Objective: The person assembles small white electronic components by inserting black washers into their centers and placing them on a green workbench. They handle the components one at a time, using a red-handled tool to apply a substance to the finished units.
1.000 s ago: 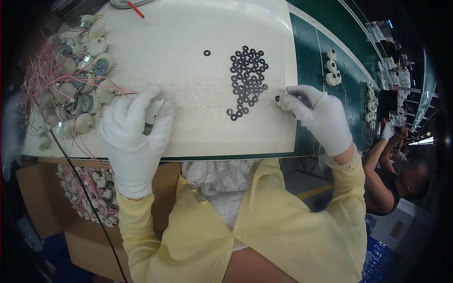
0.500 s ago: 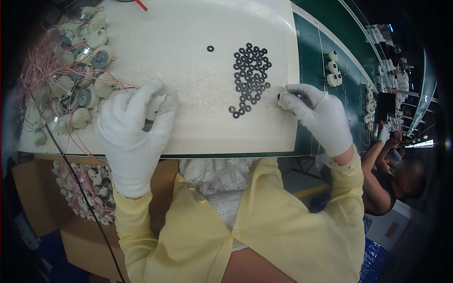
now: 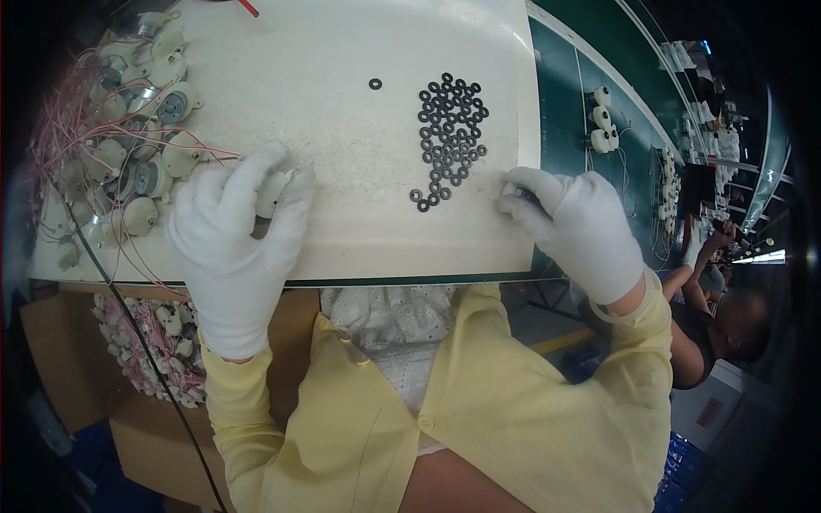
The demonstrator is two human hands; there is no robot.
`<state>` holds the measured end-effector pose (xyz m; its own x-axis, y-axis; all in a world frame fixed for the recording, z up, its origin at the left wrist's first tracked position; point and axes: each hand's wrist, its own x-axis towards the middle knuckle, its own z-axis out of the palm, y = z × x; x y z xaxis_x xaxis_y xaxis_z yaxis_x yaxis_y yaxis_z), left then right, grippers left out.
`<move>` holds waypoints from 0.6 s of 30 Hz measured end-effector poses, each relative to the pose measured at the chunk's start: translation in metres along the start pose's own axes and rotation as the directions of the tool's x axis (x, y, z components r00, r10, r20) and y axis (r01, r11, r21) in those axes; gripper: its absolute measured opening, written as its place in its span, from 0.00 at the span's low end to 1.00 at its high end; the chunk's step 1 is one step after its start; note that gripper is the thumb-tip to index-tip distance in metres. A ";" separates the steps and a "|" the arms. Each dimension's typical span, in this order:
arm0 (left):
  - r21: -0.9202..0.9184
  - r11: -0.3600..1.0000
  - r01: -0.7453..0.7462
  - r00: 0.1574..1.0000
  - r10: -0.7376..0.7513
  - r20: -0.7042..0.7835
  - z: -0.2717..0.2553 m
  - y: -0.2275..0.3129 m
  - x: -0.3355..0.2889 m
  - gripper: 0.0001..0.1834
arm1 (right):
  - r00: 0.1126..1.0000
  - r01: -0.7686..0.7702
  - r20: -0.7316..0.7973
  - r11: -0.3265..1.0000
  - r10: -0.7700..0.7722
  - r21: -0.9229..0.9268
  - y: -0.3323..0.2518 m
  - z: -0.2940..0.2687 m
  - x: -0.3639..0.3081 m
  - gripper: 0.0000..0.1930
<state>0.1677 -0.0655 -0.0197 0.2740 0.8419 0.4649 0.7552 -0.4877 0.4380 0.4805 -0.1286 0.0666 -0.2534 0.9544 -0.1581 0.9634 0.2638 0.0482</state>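
Note:
My left hand point(image 3: 242, 244), in a white glove, is closed around a small motor with a round white housing point(image 3: 270, 195). Most of that motor is hidden by the fingers. Over by the board's right edge, my right hand point(image 3: 571, 224), gloved too, is pinched shut; a bit of something pale and dark shows at its fingertips, too small to name. Between the hands lies a cluster of black rings point(image 3: 448, 128), nearer to my right hand. One black ring point(image 3: 375, 84) lies apart, to the left of the cluster.
White motors with pink wires point(image 3: 137, 145) are heaped at left on the white board point(image 3: 342, 248). Below them stands a cardboard box point(image 3: 162, 445) with more wired parts. Several white motors point(image 3: 602, 120) sit on the green surface at right. A co-worker point(image 3: 697, 329) is farther right.
My right hand has turned slightly, and its fingers now cover more of the small thing they pinch. My left hand keeps its hold on the motor. The whole view has shifted slightly.

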 end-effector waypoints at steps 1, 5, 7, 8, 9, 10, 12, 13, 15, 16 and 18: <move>0.003 1.000 0.004 1.000 -0.004 0.000 0.000 0.000 0.000 0.16 | 1.000 0.012 -0.001 1.000 -0.012 -0.026 -0.001 0.000 0.001 0.10; 0.023 1.000 0.001 0.998 0.000 -0.068 0.004 0.000 -0.001 0.16 | 0.997 -0.060 -0.030 0.940 0.075 0.336 0.008 0.009 0.005 0.09; 0.025 1.000 -0.004 0.997 0.006 -0.073 0.004 0.001 -0.001 0.16 | 0.963 -0.209 -0.123 0.951 0.241 0.227 0.028 0.031 0.000 0.09; 0.019 1.000 -0.020 0.997 0.022 -0.074 0.005 0.001 0.000 0.17 | 0.933 -0.284 -0.176 0.942 0.314 0.178 0.040 0.040 -0.004 0.09; 0.013 0.999 -0.036 0.996 0.037 -0.076 0.005 0.000 0.000 0.17 | 0.938 -0.275 -0.179 0.951 0.297 0.140 0.048 0.044 -0.011 0.09; 0.010 0.998 -0.059 0.995 0.060 -0.078 0.005 -0.001 0.001 0.18 | 0.941 -0.268 -0.185 0.958 0.284 0.106 0.055 0.048 -0.017 0.09; 0.049 0.996 -0.080 0.996 0.082 -0.034 0.002 0.000 -0.003 0.20 | 0.931 -0.258 -0.246 0.963 0.268 0.074 0.063 0.045 -0.024 0.10; 0.065 0.992 -0.107 0.994 0.108 -0.015 0.000 0.001 -0.002 0.21 | 0.910 -0.265 -0.310 0.961 0.275 0.076 0.065 0.042 -0.029 0.09; 0.139 0.984 -0.116 0.993 0.111 0.038 -0.007 0.009 0.002 0.24 | 0.887 -0.209 -0.407 0.975 0.220 0.072 0.059 0.032 -0.029 0.09; 0.182 0.976 -0.118 0.992 0.109 0.057 -0.011 0.013 0.001 0.26 | 0.876 -0.148 -0.455 0.987 0.157 0.057 0.038 0.023 -0.025 0.09; 0.191 0.977 -0.089 0.994 0.076 0.078 -0.013 0.014 0.000 0.25 | 0.866 -0.091 -0.493 0.996 0.087 0.016 0.022 0.022 -0.023 0.09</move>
<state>0.1704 -0.0756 -0.0034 0.3760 0.8180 0.4353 0.8275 -0.5079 0.2396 0.5096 -0.1478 0.0501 -0.1784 0.9182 0.3536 0.9838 0.1733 0.0465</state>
